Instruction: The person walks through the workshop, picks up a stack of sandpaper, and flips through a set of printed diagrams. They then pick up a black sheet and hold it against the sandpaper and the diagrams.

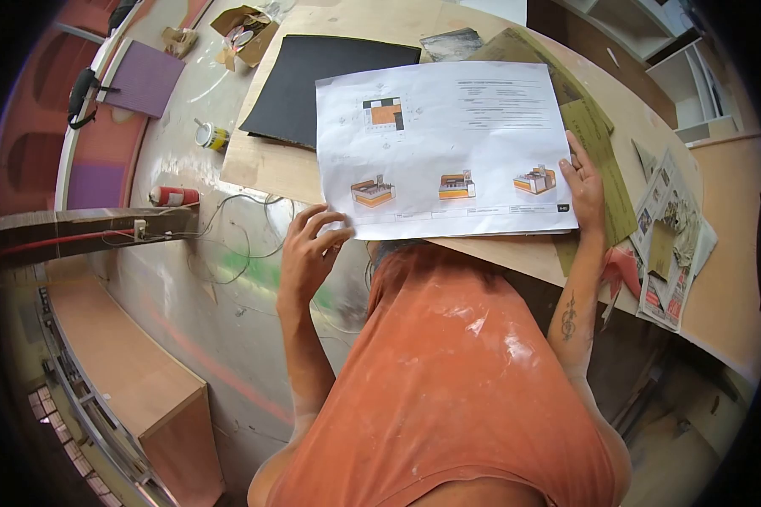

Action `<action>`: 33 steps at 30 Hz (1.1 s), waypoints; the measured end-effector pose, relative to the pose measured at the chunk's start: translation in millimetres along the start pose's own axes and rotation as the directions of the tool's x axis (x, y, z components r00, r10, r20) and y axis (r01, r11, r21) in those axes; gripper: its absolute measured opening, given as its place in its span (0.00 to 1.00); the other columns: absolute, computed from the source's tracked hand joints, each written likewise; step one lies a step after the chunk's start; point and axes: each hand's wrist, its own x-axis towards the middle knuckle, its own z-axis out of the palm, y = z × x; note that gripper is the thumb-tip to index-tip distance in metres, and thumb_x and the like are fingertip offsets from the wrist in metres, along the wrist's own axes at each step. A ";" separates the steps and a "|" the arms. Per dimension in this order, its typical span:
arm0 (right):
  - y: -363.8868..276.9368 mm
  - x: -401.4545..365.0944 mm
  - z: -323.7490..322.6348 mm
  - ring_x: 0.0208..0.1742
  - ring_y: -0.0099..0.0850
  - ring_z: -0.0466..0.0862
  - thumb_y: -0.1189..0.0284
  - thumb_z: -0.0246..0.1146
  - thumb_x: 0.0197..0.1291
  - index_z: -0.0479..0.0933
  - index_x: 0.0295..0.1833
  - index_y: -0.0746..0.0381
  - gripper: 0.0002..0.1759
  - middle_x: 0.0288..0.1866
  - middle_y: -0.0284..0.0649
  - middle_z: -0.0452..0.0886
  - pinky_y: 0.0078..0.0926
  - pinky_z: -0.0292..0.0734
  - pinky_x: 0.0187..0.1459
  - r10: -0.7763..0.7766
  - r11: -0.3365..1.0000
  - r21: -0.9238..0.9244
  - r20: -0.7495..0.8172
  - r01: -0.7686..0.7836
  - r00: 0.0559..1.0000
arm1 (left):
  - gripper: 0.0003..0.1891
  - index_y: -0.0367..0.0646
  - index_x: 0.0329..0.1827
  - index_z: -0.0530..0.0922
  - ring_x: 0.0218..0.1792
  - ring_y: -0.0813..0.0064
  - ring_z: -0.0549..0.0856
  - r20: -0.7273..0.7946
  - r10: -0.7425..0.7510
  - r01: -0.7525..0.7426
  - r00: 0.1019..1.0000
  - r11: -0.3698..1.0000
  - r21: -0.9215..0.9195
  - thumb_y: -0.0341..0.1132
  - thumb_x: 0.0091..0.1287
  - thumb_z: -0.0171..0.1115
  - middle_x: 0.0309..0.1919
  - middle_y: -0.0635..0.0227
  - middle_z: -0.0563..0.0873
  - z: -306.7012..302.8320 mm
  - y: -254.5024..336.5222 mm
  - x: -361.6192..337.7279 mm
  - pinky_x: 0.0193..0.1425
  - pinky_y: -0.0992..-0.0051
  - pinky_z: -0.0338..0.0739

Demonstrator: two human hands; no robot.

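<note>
A large white printed drawing sheet (448, 152) is spread out in front of me, with a floor plan, text lines and three coloured views of an orange counter. At its lower left corner, the bent fingers of my left hand (309, 253) are closed on the paper. My right hand (587, 190) grips the right edge near the bottom, thumb on the front. Behind the sheet, a black flat sheet (321, 76) and brownish sandpaper sheets (596, 160) lie on the wooden tabletop (271, 165), partly covered by the paper.
Newspaper pieces (672, 237) and a red scrap (621, 270) lie at the table's right. Across the floor to the left are a can (211, 137), an open cardboard box (245, 38), a red cylinder (173, 196) and loose cables (237, 262). A wooden cabinet (127, 355) stands lower left.
</note>
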 end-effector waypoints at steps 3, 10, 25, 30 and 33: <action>-9.0 -5.7 1.0 0.51 0.22 0.78 0.79 0.55 0.68 0.59 0.75 0.66 0.30 0.55 0.43 0.81 0.18 0.69 0.57 0.045 0.995 -0.088 -0.011 -0.046 0.999 | 0.11 0.50 0.37 0.85 0.57 0.64 0.79 -0.022 0.015 -0.015 1.000 1.000 -0.010 0.26 0.52 0.71 0.45 0.76 0.85 -1.6 -2.5 6.0 0.59 0.64 0.76; -23.1 -21.0 17.4 0.48 0.23 0.78 0.78 0.57 0.68 0.64 0.73 0.64 0.28 0.51 0.41 0.82 0.19 0.71 0.52 0.108 0.910 -0.371 -0.214 -0.183 0.971 | 0.11 0.50 0.36 0.85 0.53 0.66 0.81 -0.007 0.129 -0.129 0.992 0.988 -0.086 0.26 0.50 0.71 0.43 0.75 0.86 -6.2 -18.7 28.0 0.55 0.64 0.77; 4.5 -55.2 29.0 0.35 0.21 0.74 0.76 0.59 0.67 0.73 0.67 0.62 0.22 0.36 0.33 0.77 0.20 0.73 0.41 -0.057 0.755 -0.591 -0.492 -0.285 0.869 | 0.14 0.53 0.40 0.85 0.45 0.68 0.83 -0.021 0.581 -0.550 0.813 0.757 -0.352 0.26 0.50 0.71 0.37 0.75 0.85 -12.1 -78.8 67.3 0.48 0.68 0.78; 40.1 -61.1 31.3 0.41 0.23 0.80 0.72 0.60 0.68 0.78 0.61 0.63 0.18 0.44 0.39 0.84 0.22 0.75 0.47 -0.229 0.826 -0.528 -0.631 -0.195 0.741 | 0.13 0.51 0.39 0.86 0.45 0.69 0.81 0.099 0.627 -0.494 0.773 0.693 -0.525 0.28 0.49 0.72 0.38 0.75 0.85 -5.4 -100.1 78.3 0.48 0.67 0.76; 37.0 -60.3 35.0 0.44 0.24 0.81 0.71 0.59 0.68 0.78 0.60 0.64 0.17 0.46 0.41 0.85 0.22 0.75 0.49 -0.314 0.828 -0.546 -0.641 -0.129 0.701 | 0.13 0.50 0.38 0.86 0.44 0.67 0.81 0.157 0.604 -0.443 0.781 0.713 -0.544 0.27 0.48 0.72 0.38 0.74 0.85 -1.9 -100.9 82.5 0.47 0.68 0.76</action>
